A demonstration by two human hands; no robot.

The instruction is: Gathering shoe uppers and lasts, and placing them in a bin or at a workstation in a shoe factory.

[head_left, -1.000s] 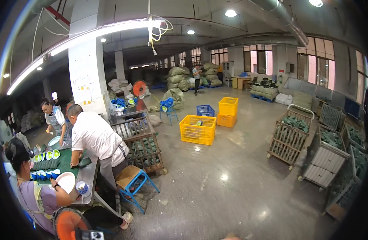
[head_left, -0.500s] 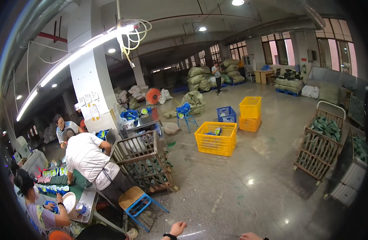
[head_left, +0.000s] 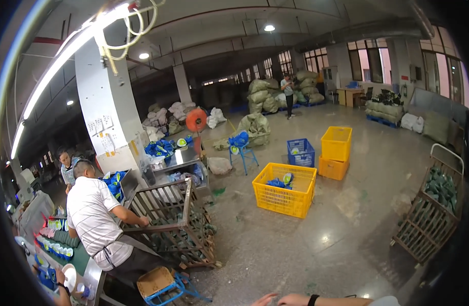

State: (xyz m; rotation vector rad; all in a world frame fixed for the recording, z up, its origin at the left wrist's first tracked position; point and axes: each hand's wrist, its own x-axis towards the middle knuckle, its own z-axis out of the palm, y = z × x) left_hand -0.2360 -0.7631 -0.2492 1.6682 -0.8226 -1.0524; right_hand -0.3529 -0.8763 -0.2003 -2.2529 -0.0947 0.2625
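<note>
Low at the picture's bottom edge, my left hand (head_left: pixel 265 299) shows only in part, its visible fingers stretched out. Beside it is my right hand (head_left: pixel 292 299), with a black band on the wrist; the lower edge cuts off its fingers. No object can be seen in either hand. Ahead on the floor stands a yellow slatted crate (head_left: pixel 283 200) with a few blue and lime-green pieces, like shoe uppers, inside. Behind it are a blue crate (head_left: pixel 302 157) and two stacked yellow crates (head_left: pixel 335 144).
At left, a person in a white striped shirt (head_left: pixel 94 217) reaches towards a wooden slatted cart (head_left: pixel 186 211), near a blue-framed stool (head_left: pixel 155 283) and a worktable. Another slatted cart (head_left: pixel 421 234) with dark green pieces stands at right. A blue stool (head_left: pixel 243 155) holds blue pieces.
The view has shifted, bringing the yellow crates nearer. My hands have come closer together at the lower edge. The person in the striped shirt has straightened up and put an arm towards the cart.
</note>
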